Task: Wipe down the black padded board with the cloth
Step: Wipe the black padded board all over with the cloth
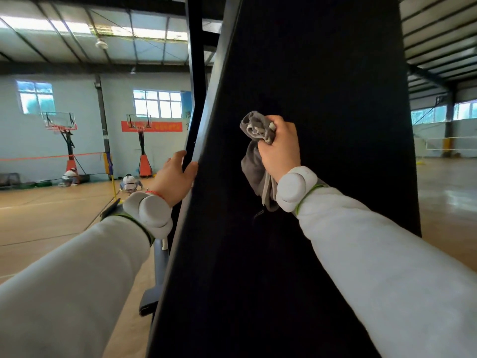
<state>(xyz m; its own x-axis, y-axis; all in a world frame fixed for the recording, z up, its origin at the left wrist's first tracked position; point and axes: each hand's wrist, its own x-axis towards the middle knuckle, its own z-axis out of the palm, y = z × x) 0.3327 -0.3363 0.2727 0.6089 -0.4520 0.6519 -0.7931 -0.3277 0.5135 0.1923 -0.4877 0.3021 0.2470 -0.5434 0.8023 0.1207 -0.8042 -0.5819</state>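
Head view shows the black padded board (pixel 322 73) rising close in front, the right hand (pixel 280 148) clenched round a bunched grey cloth (pixel 254 164) at the board's face, the left hand (pixel 175 177) with fingers curled round its left edge, and 2 basketball hoops (pixel 60 122) by the far wall.

Bunched grey cloth (pixel 254 156) against upright black padded board (pixel 322 99).

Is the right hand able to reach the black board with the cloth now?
Probably yes: the right hand grips the cloth close before the black padded board, and nothing stands between them.
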